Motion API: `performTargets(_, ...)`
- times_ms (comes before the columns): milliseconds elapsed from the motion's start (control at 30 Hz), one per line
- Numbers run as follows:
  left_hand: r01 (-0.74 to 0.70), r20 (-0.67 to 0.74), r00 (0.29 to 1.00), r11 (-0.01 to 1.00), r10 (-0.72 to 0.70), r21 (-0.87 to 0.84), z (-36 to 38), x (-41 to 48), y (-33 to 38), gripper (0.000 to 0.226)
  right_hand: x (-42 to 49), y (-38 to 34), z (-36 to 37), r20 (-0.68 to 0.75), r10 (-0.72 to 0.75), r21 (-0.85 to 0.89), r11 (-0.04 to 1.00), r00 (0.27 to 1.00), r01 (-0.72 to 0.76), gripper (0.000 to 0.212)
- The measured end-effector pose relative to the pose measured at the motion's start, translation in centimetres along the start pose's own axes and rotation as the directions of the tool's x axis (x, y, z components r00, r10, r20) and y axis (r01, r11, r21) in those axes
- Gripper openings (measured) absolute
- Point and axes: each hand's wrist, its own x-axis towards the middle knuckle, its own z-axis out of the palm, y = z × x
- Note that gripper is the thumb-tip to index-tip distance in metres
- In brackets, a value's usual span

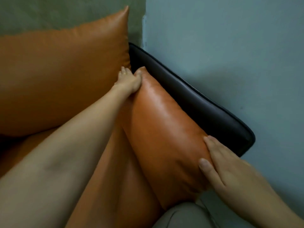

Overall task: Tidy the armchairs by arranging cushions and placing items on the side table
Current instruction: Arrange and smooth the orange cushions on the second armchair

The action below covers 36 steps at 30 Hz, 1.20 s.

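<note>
side cushion [164,125] — on edge along black armrest [197,102], beside back cushion [62,76] | left hand [130,81] grip pinches its far corner | right hand [220,163] grip spread flat on near end | risk: glossy leather, uneven push — cushion may slip and topple onto the seat [118,186]

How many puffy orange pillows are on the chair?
2. The big pillow leans at the back, on the left; the smaller pillow stands along the black armrest, between the left hand and right hand. More may be hidden outside the view.
</note>
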Motion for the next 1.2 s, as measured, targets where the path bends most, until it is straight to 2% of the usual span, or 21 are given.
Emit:
performTargets(67, -0.093, -0.144, 0.986, 0.995, 0.085, -0.047, -0.7, -3.1, -0.9, 0.075, -2.0, 0.9, 0.2, -0.074, 0.052, -0.039, 0.998, 0.996, -0.055, 0.092)
performTargets(133, -0.351, -0.226, 0.914, 0.936, 0.338, -0.017, -0.2, -7.4, -0.3, 0.067, -1.3, 0.6, -0.2, -0.259, 0.012, 0.002, 1.0, 0.966, -0.012, 0.091)
performTargets(200, -0.573, -0.106, 0.808, 0.815, 0.58, 0.092, 1.7, -10.9, 1.2, 0.058, 1.0, -0.9, -0.6, -0.392, -0.051, 0.041, 0.997, 0.918, 0.073, 0.076)
performTargets(267, -0.634, 0.026, 0.769, 0.756, 0.639, 0.162, 3.8, -12.7, 1.9, 0.054, 3.7, -2.6, -0.1, -0.383, -0.094, 0.025, 0.993, 0.919, 0.112, 0.065)
performTargets(333, -0.567, 0.001, 0.82, 0.812, 0.572, 0.137, 4.1, -12.5, 1.4, 0.057, 4.6, -3.5, 1.7, -0.387, -0.045, -0.028, 0.999, 0.921, 0.037, 0.059)
performTargets(400, -0.451, -0.015, 0.891, 0.889, 0.453, 0.079, 3.5, -11.4, -0.1, 0.061, 3.3, -3.0, 3.6, -0.464, 0.024, -0.026, 0.999, 0.886, -0.04, 0.058)
performTargets(500, -0.326, 0.027, 0.945, 0.945, 0.326, 0.002, 3.0, -11.6, -2.1, 0.068, 0.4, -1.3, 5.8, -0.573, 0.024, 0.011, 1.0, 0.819, -0.022, 0.057)
performTargets(567, -0.296, 0.006, 0.954, 0.951, 0.298, -0.089, 4.2, -13.9, -3.3, 0.07, -0.8, -0.2, 6.9, -0.614, 0.011, 0.058, 0.998, 0.789, 0.031, 0.057)
performTargets(733, -0.341, -0.169, 0.94, 0.862, 0.297, -0.376, 10.8, -23.2, -6.6, 0.071, -0.5, 1.4, 5.8, -0.643, -0.114, -0.001, 0.989, 0.757, 0.148, 0.057)
performTargets(800, -0.29, -0.198, 0.956, 0.809, 0.217, -0.512, 13.6, -26.9, -6.7, 0.079, -0.2, 2.0, 4.5, -0.633, -0.156, -0.034, 0.984, 0.759, 0.173, 0.057)
performTargets(900, -0.118, -0.121, 0.992, 0.701, 0.045, -0.703, 16.7, -31.7, -5.1, 0.09, 0.4, 1.6, 4.4, -0.65, -0.145, -0.056, 0.988, 0.746, 0.142, 0.061)
performTargets(1067, -0.105, -0.188, 0.979, 0.589, -0.082, -0.801, 19.0, -33.9, -1.7, 0.103, 1.4, 0.7, 6.3, -0.685, -0.159, -0.106, 0.987, 0.711, 0.119, 0.073)
performTargets(1200, -0.122, -0.241, 0.963, 0.598, -0.123, -0.792, 19.7, -32.8, -1.2, 0.105, 2.7, 1.2, 7.3, -0.747, -0.227, -0.162, 0.974, 0.625, 0.161, 0.068)
